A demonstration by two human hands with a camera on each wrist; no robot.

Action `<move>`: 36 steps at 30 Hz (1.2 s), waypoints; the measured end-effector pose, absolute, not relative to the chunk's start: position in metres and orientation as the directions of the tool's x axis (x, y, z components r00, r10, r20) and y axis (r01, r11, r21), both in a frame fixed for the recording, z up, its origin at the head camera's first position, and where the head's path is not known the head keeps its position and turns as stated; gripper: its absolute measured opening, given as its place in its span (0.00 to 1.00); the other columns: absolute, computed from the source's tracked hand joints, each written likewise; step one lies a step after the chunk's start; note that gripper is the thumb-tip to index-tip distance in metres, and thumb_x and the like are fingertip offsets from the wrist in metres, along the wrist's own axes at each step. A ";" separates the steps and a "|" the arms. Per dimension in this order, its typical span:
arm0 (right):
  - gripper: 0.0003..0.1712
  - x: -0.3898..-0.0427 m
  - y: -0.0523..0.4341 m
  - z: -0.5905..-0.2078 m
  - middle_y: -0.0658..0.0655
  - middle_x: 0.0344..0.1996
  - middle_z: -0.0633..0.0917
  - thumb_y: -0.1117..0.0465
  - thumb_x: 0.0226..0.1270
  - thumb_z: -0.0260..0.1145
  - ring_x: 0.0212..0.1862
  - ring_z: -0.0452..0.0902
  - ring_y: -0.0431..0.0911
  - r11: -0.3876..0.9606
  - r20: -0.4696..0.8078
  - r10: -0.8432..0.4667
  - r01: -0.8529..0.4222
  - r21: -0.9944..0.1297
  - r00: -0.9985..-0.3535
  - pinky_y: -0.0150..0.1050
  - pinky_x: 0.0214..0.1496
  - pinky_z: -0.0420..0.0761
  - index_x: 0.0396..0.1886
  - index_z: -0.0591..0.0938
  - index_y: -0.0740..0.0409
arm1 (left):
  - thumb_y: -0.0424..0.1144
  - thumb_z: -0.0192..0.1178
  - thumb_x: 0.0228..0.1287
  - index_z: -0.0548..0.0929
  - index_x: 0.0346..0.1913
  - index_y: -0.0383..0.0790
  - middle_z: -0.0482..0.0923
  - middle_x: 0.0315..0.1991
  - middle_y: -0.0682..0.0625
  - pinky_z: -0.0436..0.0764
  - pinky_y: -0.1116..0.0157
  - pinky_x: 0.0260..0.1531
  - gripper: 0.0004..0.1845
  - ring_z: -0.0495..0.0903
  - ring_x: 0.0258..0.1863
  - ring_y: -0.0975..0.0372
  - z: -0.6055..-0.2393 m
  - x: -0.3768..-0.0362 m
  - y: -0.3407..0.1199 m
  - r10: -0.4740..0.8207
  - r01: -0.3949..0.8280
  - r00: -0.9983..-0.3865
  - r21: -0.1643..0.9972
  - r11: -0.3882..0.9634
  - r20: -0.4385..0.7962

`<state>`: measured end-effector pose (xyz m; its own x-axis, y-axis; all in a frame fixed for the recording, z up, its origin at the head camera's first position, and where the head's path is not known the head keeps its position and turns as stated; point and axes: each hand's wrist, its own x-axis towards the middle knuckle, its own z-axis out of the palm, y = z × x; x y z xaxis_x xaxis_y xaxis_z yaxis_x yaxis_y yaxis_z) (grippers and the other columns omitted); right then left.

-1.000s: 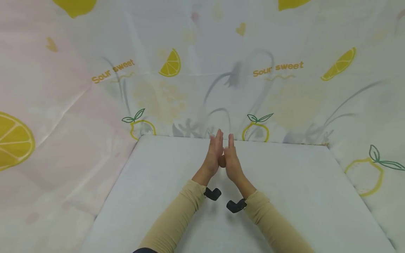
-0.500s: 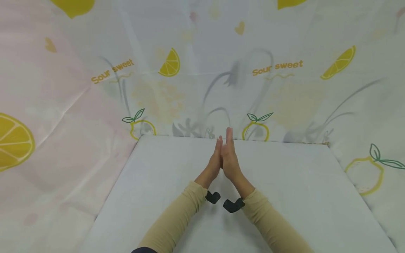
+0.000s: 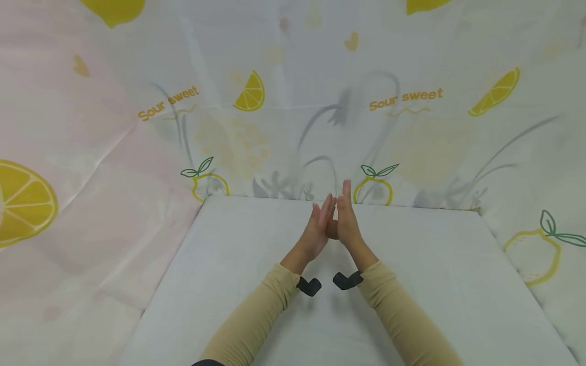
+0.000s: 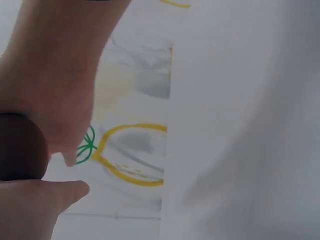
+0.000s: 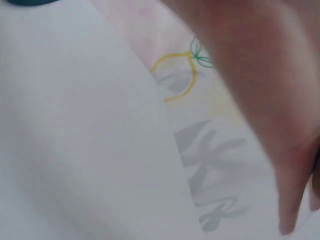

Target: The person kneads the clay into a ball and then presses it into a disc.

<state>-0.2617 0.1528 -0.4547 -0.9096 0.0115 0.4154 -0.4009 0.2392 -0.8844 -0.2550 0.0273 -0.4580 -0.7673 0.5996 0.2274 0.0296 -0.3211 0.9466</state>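
- Left hand (image 3: 315, 235): fingers straight, palm against brown ball (image 3: 332, 230).
- Right hand (image 3: 349, 226): fingers straight, pressing the opposite side.
- All above bench (image 3: 426, 269), before its far edge.

Your right hand (image 3: 349, 223) slid farther forward than your left hand (image 3: 316, 234). The brown ball (image 3: 332, 230), nearly hidden before, reappeared between them.
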 end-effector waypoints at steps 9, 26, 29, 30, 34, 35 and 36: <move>0.35 -0.242 0.137 -0.468 0.55 0.83 0.40 0.51 0.86 0.33 0.82 0.33 0.49 0.287 0.418 -0.057 -0.416 -0.863 -0.906 0.56 0.80 0.39 0.83 0.36 0.59 | 0.78 0.21 0.69 0.37 0.83 0.52 0.35 0.83 0.55 0.37 0.50 0.78 0.49 0.35 0.81 0.64 -0.450 -0.262 0.026 0.461 0.091 -0.858 0.950 -0.298 0.226; 0.48 -0.244 0.135 -0.439 0.58 0.82 0.43 0.33 0.81 0.34 0.82 0.35 0.50 0.247 0.599 -0.014 -0.583 -0.774 -0.800 0.48 0.81 0.41 0.82 0.35 0.62 | 0.69 0.22 0.77 0.38 0.83 0.42 0.34 0.83 0.51 0.38 0.52 0.78 0.44 0.33 0.81 0.59 -0.463 -0.257 0.038 0.519 0.043 -0.841 0.975 -0.218 0.154; 0.44 -0.253 0.143 -0.440 0.61 0.82 0.43 0.39 0.84 0.35 0.82 0.35 0.51 0.261 0.592 0.006 -0.570 -0.779 -0.806 0.49 0.81 0.41 0.82 0.37 0.64 | 0.70 0.21 0.76 0.35 0.82 0.41 0.32 0.83 0.49 0.38 0.52 0.78 0.46 0.32 0.81 0.58 -0.462 -0.255 0.038 0.568 0.057 -0.797 0.961 -0.270 0.207; 0.42 -0.254 0.145 -0.441 0.62 0.82 0.43 0.42 0.85 0.35 0.82 0.34 0.52 0.256 0.579 0.010 -0.558 -0.790 -0.815 0.49 0.81 0.40 0.82 0.37 0.64 | 0.72 0.22 0.75 0.34 0.82 0.41 0.32 0.83 0.49 0.37 0.51 0.78 0.47 0.32 0.81 0.58 -0.461 -0.255 0.037 0.578 0.055 -0.786 0.955 -0.290 0.220; 0.38 -0.258 0.153 -0.448 0.63 0.82 0.41 0.49 0.86 0.36 0.82 0.33 0.53 0.244 0.518 0.012 -0.500 -0.831 -0.855 0.51 0.81 0.39 0.82 0.38 0.65 | 0.81 0.23 0.65 0.34 0.83 0.47 0.33 0.83 0.51 0.33 0.42 0.75 0.55 0.31 0.81 0.59 -0.459 -0.254 0.035 0.600 0.035 -0.768 0.949 -0.312 0.226; 0.37 -0.257 0.153 -0.449 0.64 0.82 0.40 0.51 0.86 0.35 0.82 0.33 0.53 0.240 0.496 0.008 -0.480 -0.844 -0.868 0.51 0.81 0.39 0.82 0.37 0.65 | 0.82 0.23 0.63 0.33 0.83 0.48 0.33 0.83 0.51 0.32 0.40 0.74 0.56 0.31 0.81 0.59 -0.458 -0.254 0.034 0.601 0.028 -0.768 0.948 -0.316 0.223; 0.36 -0.255 0.153 -0.449 0.64 0.82 0.40 0.54 0.86 0.34 0.82 0.32 0.54 0.236 0.474 0.002 -0.460 -0.856 -0.881 0.52 0.81 0.38 0.81 0.37 0.66 | 0.84 0.24 0.62 0.34 0.83 0.50 0.34 0.83 0.52 0.31 0.38 0.74 0.57 0.31 0.81 0.60 -0.457 -0.254 0.033 0.599 0.022 -0.771 0.948 -0.317 0.218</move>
<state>-0.2552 0.1533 -0.4489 -0.8805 0.0016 0.4740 -0.4603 0.2360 -0.8558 -0.2541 0.0326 -0.4570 -0.7709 0.5985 0.2179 0.0217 -0.3173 0.9481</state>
